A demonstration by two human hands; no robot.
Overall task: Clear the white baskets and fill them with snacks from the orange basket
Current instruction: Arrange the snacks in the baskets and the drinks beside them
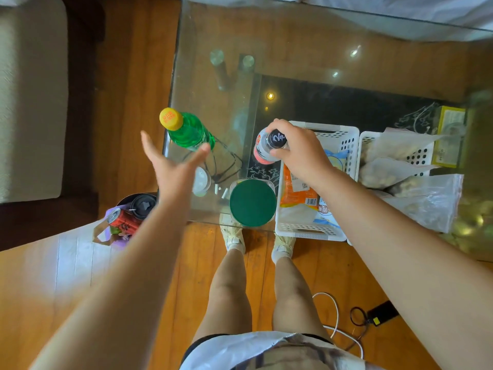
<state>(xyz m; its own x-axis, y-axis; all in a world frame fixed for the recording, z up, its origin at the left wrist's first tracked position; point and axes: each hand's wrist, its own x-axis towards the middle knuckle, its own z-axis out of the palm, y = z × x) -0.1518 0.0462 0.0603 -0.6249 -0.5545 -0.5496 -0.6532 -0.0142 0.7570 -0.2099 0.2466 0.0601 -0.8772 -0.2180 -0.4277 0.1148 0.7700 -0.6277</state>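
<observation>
A white basket (349,145) stands on the glass table (293,49) with an orange snack packet (296,192) in it. A second white basket (421,156) to its right holds clear bags of nuts (394,169). My right hand (298,150) grips a black-capped bottle with a pink label (266,153) upright just left of the first basket. My left hand (173,166) hovers with fingers spread, just in front of a green bottle with a yellow cap (189,129) standing near the table's left edge. No orange basket is in view.
A round green-lidded jar (253,202) stands at the table's near edge. A bin on the floor at left holds a red can (124,222) and a dark cup. A yellow box (450,134) sits far right. Cables (357,316) lie on the wooden floor.
</observation>
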